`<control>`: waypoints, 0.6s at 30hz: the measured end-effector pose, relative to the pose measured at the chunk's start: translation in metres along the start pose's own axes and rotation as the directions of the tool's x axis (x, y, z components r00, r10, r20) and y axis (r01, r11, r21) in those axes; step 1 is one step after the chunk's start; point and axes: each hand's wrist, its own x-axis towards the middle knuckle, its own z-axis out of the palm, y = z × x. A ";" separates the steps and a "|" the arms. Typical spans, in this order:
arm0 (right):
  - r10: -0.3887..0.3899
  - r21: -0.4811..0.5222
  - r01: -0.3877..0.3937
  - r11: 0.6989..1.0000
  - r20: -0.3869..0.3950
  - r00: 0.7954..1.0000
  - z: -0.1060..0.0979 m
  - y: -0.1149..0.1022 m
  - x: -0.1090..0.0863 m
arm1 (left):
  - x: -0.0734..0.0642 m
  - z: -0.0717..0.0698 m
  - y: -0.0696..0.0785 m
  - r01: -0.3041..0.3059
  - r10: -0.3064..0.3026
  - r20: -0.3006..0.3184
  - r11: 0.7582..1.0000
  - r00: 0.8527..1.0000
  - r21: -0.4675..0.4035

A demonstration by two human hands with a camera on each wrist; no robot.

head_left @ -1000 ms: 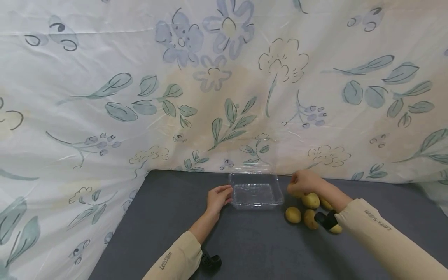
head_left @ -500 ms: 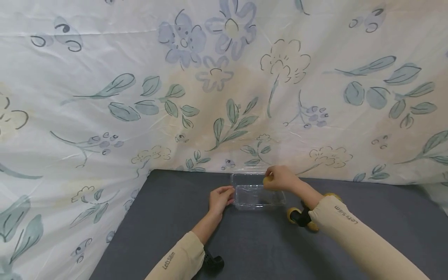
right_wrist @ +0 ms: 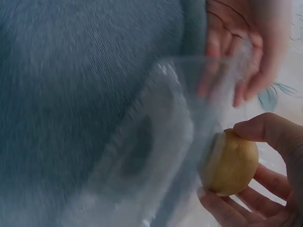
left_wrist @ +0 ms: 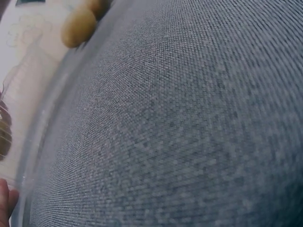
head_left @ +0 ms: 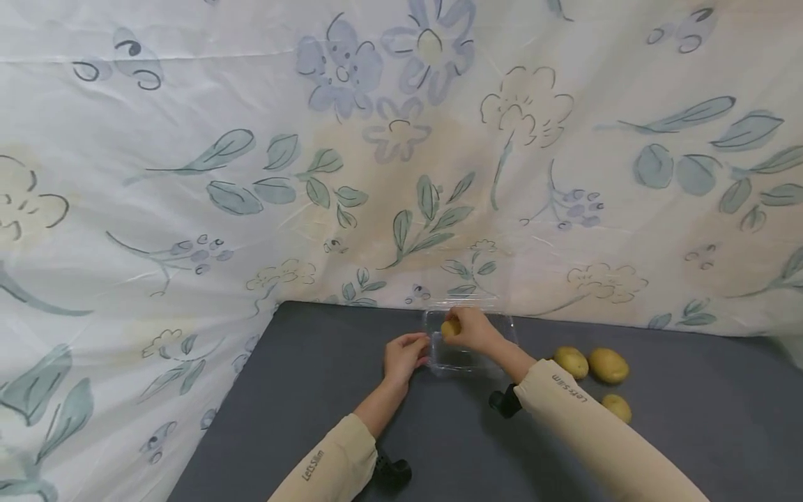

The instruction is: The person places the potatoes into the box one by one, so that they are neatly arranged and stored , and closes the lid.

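A clear plastic container (head_left: 461,364) with its lid raised stands at the back of the dark table. My left hand (head_left: 403,359) holds its left side, with thumb and fingers at the rim; in the right wrist view that hand (right_wrist: 236,52) shows partly through the clear wall. Over the container, my right hand (head_left: 473,330) grips a yellow potato (right_wrist: 234,163) between thumb and fingers. To the right on the table lie several more potatoes (head_left: 608,366), some partly covered by the right sleeve. The left wrist view catches only fingertips (left_wrist: 4,203) at its edge.
A floral curtain (head_left: 376,174) hangs right behind the table's back edge. The raised clear lid (head_left: 477,279) stands against it. Dark grey cloth (head_left: 301,376) covers the table. Both wrists carry black camera mounts (head_left: 505,402).
My right hand has carried the potato leftward from the pile to over the container. My left hand stays at the container's left side. The head view has shifted slightly.
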 end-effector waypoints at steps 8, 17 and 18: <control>0.006 -0.020 -0.007 1.000 -0.018 1.000 0.028 -0.001 0.009 | 0.001 0.000 -0.002 0.006 -0.006 -0.002 1.000 1.000 -0.003; 0.075 -0.038 -0.080 0.996 -0.117 0.990 0.045 0.001 0.007 | 0.005 0.002 -0.004 0.032 -0.032 -0.013 0.999 0.999 -0.005; 0.074 -0.038 -0.079 0.996 -0.129 0.989 0.046 0.001 0.008 | 0.006 0.001 -0.004 0.033 -0.033 -0.013 0.999 0.999 -0.008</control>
